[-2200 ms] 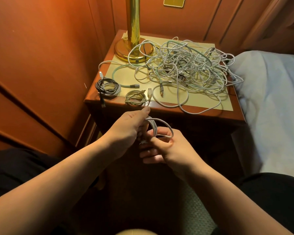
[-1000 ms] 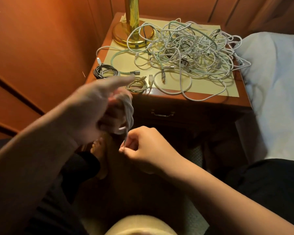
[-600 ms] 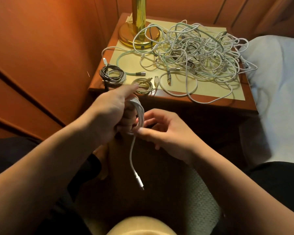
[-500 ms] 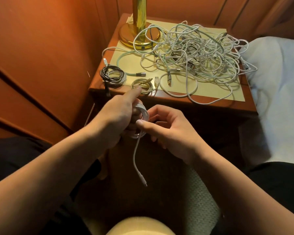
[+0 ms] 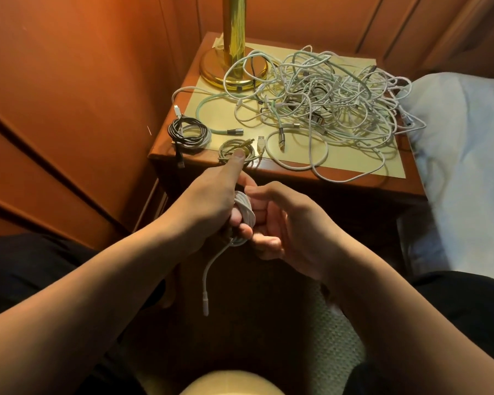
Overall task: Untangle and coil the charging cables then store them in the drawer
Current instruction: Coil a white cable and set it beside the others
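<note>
Head view: white cable (image 5: 244,209) coiled around left hand (image 5: 208,203) fingers (image 5: 241,223).

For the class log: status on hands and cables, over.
Left hand and right hand both grip the white cable coil. Tail end dangling. Tangle on nightstand unsorted.

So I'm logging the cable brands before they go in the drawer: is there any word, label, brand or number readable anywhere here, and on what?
None can be read.
White cable coiled in the hands: no print visible.
Connector on its hanging end: blank.
Plugs in the tangled cables: too small to tell.
Brass lamp base and yellow mat: no marks.
</note>
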Available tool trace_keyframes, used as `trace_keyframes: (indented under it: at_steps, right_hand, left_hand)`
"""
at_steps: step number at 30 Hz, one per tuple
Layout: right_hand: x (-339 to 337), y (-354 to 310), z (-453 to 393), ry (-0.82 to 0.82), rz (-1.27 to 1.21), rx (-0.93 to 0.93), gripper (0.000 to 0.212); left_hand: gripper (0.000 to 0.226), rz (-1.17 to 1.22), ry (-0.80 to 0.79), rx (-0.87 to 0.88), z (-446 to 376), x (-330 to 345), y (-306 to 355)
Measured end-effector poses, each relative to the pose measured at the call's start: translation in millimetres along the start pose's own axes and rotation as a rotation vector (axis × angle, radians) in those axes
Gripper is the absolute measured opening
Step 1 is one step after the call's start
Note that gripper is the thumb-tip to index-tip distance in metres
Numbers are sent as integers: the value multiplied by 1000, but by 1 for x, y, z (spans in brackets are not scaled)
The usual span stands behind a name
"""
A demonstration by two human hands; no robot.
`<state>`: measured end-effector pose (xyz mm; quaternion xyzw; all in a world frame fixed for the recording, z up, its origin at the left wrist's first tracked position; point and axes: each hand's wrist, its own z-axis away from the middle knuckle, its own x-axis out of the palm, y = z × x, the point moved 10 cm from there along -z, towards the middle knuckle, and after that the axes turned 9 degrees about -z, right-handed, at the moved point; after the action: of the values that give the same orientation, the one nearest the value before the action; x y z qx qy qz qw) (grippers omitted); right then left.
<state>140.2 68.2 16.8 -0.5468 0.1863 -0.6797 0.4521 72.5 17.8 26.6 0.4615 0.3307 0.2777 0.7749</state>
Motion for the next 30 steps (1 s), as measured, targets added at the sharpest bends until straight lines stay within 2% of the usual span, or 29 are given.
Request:
trace_keyframes:
  at_steps: [2,5,9,12,16,17,21,25,30]
  right_hand:
    - [-4,-3,1,71,108,-26,17]
    - [-8,-7,4,142,224,-92,32]
    - [-14,-18,9,240,269,-187,32]
    - [-32,-31,17,376,132,-258,43]
    - [-52,-49,29,427,-117,-321,41]
    - [-55,-52,31,428,-166,-331,42]
    - [-60,-49,35,392,-325,-307,42]
    - [-56,-29,29,354,-503,-214,46]
    - [-54,-11,23,361,-575,-165,53]
  left_hand:
    - [57,6,-1,25,-2,-1,2]
    - [56,-56,14,91,-1,-3,6]
    - [50,-48,-28,215,1,-4,16]
    - [44,-120,-11,263,-4,-10,21]
    - [73,-268,-13,215,-8,-24,16]
    - [69,-316,-23,226,-6,-24,17]
    - [24,-362,-104,338,4,-7,30]
    - [20,-394,-94,388,10,1,29]
    - [16,-372,-87,341,5,5,18]
